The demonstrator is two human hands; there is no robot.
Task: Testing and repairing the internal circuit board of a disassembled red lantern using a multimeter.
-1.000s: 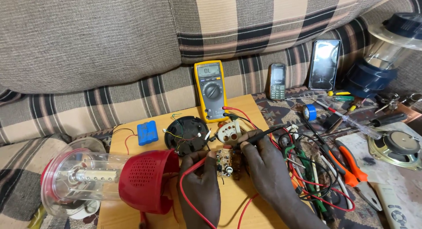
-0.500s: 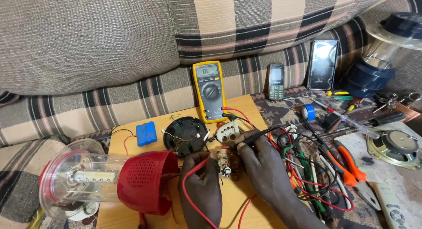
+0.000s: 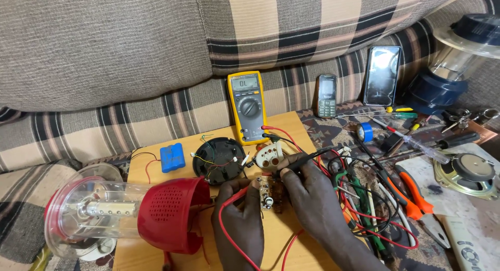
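Observation:
My left hand point(image 3: 240, 223) holds a red test probe whose red lead point(image 3: 227, 234) loops over it, its tip at a small circuit board point(image 3: 269, 192) on the wooden board point(image 3: 291, 130). My right hand point(image 3: 312, 198) pinches a black test probe point(image 3: 307, 159) aimed at the same circuit board. A yellow multimeter point(image 3: 248, 106) leans against the sofa behind, its leads running down to my hands. Just beyond the circuit board lie a white round part point(image 3: 270, 154) and a black round cover point(image 3: 219, 159) with thin wires.
A red-based lantern with a clear globe point(image 3: 125, 215) lies on its side at left. A blue battery pack point(image 3: 172, 157) sits beside the cover. Right of me: pliers with orange handles point(image 3: 411, 192), tangled wires, blue tape point(image 3: 366, 131), a loudspeaker point(image 3: 469, 169), two phones point(image 3: 382, 76), a blue lantern point(image 3: 458, 57).
Both hands stay on the circuit board with the probes; only the view has shifted slightly. Nothing else has visibly moved.

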